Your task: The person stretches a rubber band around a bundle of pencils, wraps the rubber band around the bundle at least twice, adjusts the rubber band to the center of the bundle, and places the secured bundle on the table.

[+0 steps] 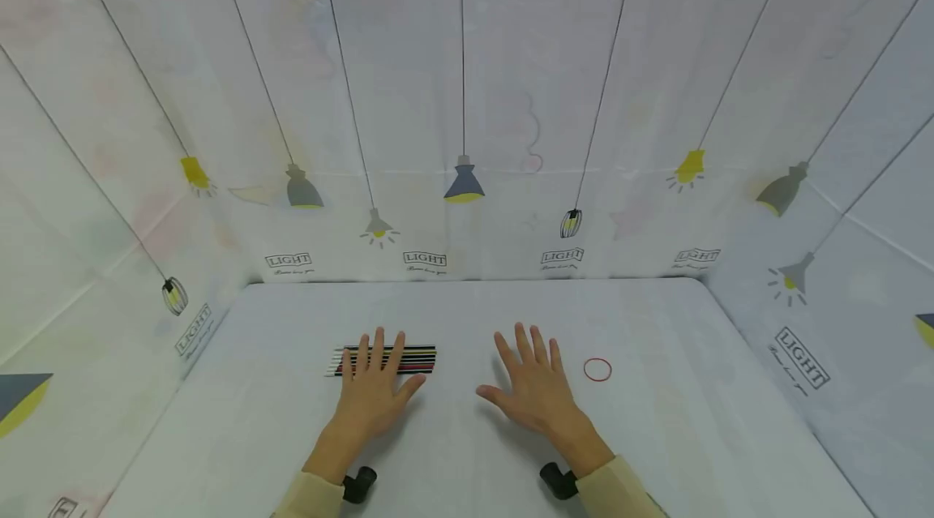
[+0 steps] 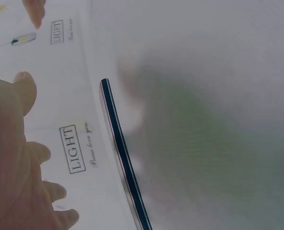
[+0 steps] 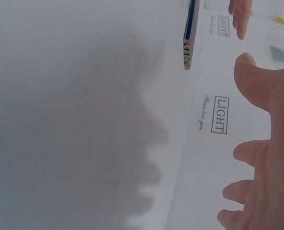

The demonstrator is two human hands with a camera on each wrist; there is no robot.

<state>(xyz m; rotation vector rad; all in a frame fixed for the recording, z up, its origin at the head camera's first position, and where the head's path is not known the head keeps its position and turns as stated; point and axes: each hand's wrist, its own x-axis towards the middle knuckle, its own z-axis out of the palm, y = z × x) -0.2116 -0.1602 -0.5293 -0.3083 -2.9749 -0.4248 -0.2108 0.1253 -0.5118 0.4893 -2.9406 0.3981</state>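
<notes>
My left hand [image 1: 372, 398] is over the table with its fingers spread and straight. Its fingertips overlap a row of thin pencil-like sticks [image 1: 419, 359] in the head view, dark with some red and yellow, pale at their left ends. The left wrist view shows the sticks [image 2: 124, 158] edge-on, beyond the palm. Likewise spread and holding nothing, my right hand [image 1: 541, 395] casts a shadow on the tabletop. Just right of its fingers lies a thin red ring [image 1: 597, 381], like a rubber band. In the right wrist view the sticks' patterned ends [image 3: 187, 55] show past the thumb.
The white tabletop [image 1: 467, 453] has rounded far corners. Behind it and at both sides hang pale sheets [image 1: 511, 96] printed with lamps and the word LIGHT. Dark wrist mounts [image 1: 360, 485] sit at both cuffs.
</notes>
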